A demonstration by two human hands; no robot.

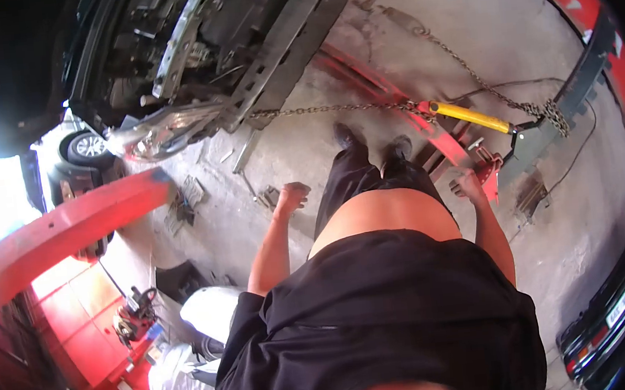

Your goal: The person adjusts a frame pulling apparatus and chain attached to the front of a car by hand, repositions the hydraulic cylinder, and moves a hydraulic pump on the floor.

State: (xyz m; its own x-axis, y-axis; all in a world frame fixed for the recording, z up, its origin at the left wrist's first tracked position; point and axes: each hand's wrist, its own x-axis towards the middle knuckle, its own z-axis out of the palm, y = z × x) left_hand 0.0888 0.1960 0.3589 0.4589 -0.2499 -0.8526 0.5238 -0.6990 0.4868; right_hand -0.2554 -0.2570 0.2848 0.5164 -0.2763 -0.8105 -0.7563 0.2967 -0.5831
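My left hand (294,196) hangs beside my left leg, fingers loosely curled and a little apart, with nothing visible in it. On the other side, my right hand (466,184) hangs by my right leg, fingers half bent, and no held object shows. In the picture it lies close to a red metal bracket (487,171); I cannot tell whether they touch. Ahead of me a yellow hydraulic cylinder (470,116) sits on a red beam (385,90). A taut chain (327,108) runs from there toward the front of a partly dismantled car (254,58).
A curved red arm (75,225) reaches in from the left. A second chain (474,78) hangs toward a grey toothed rail (565,125) at right. Loose metal pieces (189,199) lie on the concrete floor. A dark bumper (609,309) with a plate lies at lower right.
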